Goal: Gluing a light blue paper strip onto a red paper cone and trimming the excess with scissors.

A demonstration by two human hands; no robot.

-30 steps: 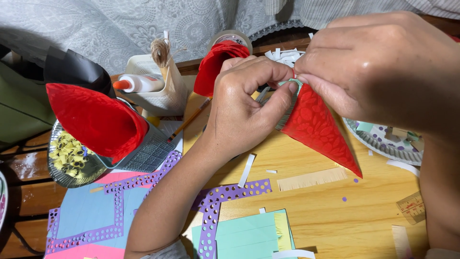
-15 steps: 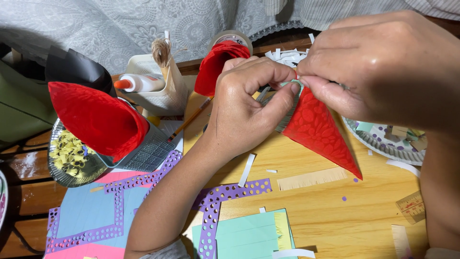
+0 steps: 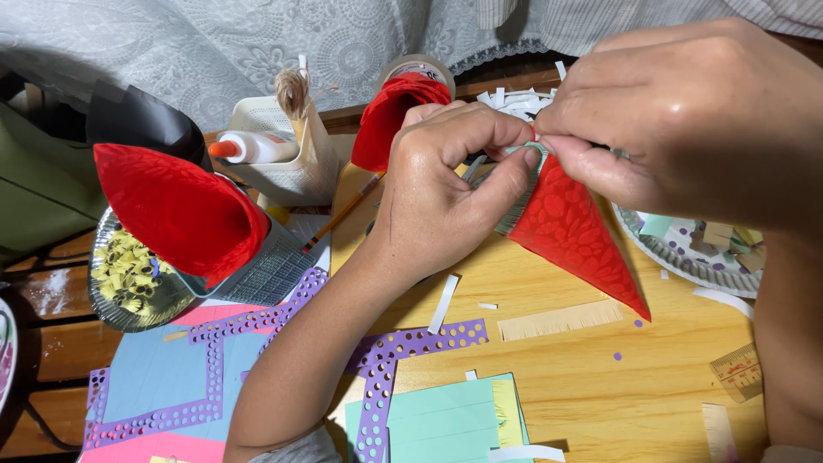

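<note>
Wooden table [image 3: 583, 403], light honey tone, smooth, warm even light from above. White lace cloth [image 3: 257, 43] draped along far edge, floral pattern. Dark slatted bench [image 3: 51, 343] at left, lower than tabletop, glossy. Green bag [image 3: 34, 197] on bench side, in shade. Floor, walls, windows not visible.

bare wooden table [image 3: 591, 386] lower right, red cone [image 3: 176, 210] blocking left
</note>
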